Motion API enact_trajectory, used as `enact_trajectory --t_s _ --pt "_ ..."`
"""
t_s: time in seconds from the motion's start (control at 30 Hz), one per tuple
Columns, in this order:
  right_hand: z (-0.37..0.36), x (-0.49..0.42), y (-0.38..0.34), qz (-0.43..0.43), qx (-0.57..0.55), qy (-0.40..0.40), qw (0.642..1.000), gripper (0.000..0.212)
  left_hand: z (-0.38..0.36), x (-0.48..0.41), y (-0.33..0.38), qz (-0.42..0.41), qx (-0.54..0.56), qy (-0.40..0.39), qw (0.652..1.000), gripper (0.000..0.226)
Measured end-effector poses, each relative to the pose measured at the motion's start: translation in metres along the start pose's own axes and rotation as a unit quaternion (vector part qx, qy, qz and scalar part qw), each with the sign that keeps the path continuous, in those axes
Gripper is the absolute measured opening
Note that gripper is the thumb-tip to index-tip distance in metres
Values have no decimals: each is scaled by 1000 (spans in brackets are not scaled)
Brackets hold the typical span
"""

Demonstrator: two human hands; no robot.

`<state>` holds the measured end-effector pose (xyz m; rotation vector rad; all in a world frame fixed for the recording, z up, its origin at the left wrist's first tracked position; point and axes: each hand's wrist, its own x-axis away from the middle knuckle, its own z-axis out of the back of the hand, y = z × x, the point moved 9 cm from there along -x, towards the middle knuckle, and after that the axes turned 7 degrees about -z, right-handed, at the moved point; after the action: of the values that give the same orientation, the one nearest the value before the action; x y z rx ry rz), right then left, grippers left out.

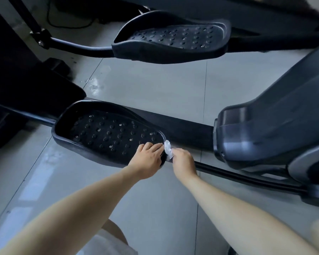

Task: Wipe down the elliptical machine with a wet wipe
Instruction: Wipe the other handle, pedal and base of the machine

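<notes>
Pinching wet wipe (168, 149), near pedal (107, 133), far pedal (173, 37) beyond, housing (265, 129) right

Our count by kind
We see two pedals, near pedal (109, 133) and far pedal (173, 37); one wet wipe (168, 149); two hands, left hand (147, 161) and right hand (184, 162).

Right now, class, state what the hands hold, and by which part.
The right hand pinches the wet wipe by its lower end, at the rim of the near pedal. The left hand holds nothing; it rests on that pedal.
</notes>
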<state>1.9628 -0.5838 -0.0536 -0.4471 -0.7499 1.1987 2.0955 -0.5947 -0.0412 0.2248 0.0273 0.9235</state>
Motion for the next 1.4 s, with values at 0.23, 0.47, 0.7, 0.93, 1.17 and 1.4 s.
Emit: enact_trajectory --t_s 0.23,0.47,0.7,0.93,1.17,1.4 --pt "-3 7 49 -32 -45 -35 998 27 -8 -16 32 -25 -19 -69 997 65" --pt "25 -1 95 -154 -10 -14 988 28 -20 -28 50 -40 -108 -72 991 45" --pt "16 -11 66 -139 49 -66 987 32 -31 -53 66 -36 -72 -118 990 36" --pt "91 13 148 -208 59 19 976 25 -50 -71 108 -100 -115 -169 974 38" --pt "118 28 189 -263 63 52 961 31 -60 -84 105 -87 -59 -153 983 34" --pt "78 9 129 -206 2 19 978 48 -57 -82 88 -39 19 -153 987 34"
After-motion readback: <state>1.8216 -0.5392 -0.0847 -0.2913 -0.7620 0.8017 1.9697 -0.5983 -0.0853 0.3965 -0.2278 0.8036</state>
